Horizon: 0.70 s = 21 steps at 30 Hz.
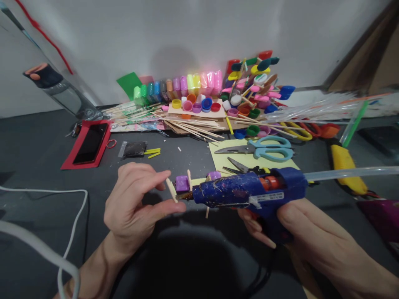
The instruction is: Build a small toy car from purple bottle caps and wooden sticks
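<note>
Appearing at far left, a clear bottle [67, 97] wears a dark cap [43, 75], its contents indistinct. Next, a small clear bag [134, 149] holds something dark. The left hand [131, 199] pinches a short wooden stick [171, 189] between thumb and forefinger. Beyond, wrapped coloured packets [176, 86] stand behind small round cups [197, 108]. The right hand [314, 232] grips a blue glue gun [237, 189] loaded with a clear glue stick [352, 172], nozzle [186, 196] at the wood's lower end.

Blue glue gun [232, 190] is approx. horiz., nozzle [185, 195] at btm. of tilted wooden stick [171, 188].
</note>
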Each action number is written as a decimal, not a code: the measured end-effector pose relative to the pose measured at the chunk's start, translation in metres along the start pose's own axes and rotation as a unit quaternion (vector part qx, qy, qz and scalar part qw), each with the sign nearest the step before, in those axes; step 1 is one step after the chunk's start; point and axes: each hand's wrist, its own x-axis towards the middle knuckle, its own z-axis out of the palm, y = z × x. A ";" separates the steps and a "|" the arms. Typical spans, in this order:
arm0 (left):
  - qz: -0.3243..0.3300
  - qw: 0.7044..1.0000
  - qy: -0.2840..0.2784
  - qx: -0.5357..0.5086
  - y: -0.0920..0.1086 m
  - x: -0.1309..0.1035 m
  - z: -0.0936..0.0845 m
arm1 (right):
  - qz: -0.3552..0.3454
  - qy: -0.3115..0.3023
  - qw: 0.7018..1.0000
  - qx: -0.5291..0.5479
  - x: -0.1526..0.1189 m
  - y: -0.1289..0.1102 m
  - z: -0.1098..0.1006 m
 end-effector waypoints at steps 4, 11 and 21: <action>-0.003 1.000 -0.001 -0.003 0.001 0.000 -0.001 | -0.012 -0.051 0.999 -0.003 0.000 0.001 -0.003; -0.001 1.000 0.001 -0.002 0.000 0.000 -0.001 | -0.038 -0.069 0.996 -0.029 0.001 0.009 -0.009; 0.003 1.000 0.004 -0.004 -0.001 0.000 -0.001 | -0.061 -0.079 0.994 -0.041 0.002 0.005 -0.008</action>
